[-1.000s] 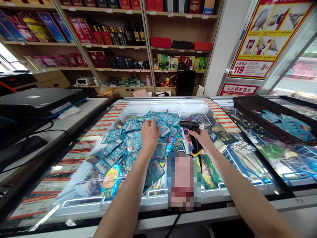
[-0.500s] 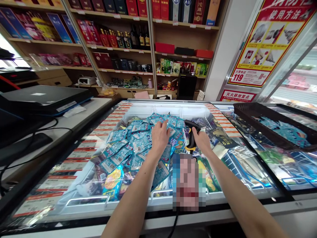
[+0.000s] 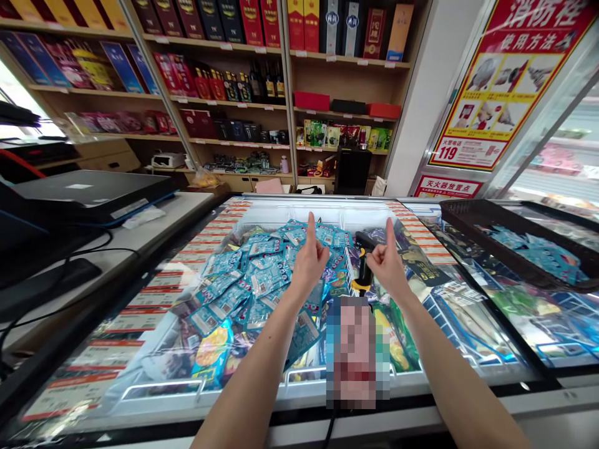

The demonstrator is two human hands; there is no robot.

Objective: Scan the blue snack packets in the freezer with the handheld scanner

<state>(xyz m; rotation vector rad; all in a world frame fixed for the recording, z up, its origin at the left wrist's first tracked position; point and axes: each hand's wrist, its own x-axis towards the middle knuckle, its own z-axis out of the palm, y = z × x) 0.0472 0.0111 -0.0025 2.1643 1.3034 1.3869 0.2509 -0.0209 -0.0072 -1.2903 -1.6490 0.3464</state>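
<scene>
My left hand is raised above a heap of small blue packets, its index finger pointing up and away and the other fingers curled; it holds nothing. To the right, my right hand makes the same pointing shape and is empty too. Just left of it is a black and yellow barcode scanner, its handle toward me; whether the curled fingers touch it I cannot tell. The packets lie spread over the glass top of a chest freezer. A pixelated patch hides what lies between my forearms.
A dark basket with more blue packets stands at the right. On the left, a counter carries a flat black device and cables. Shelves of boxes and bottles line the back wall.
My right hand has let go of the scanner, which has turned more upright in view. Both hands have lifted and now point with their index fingers; the left was spread on the packets.
</scene>
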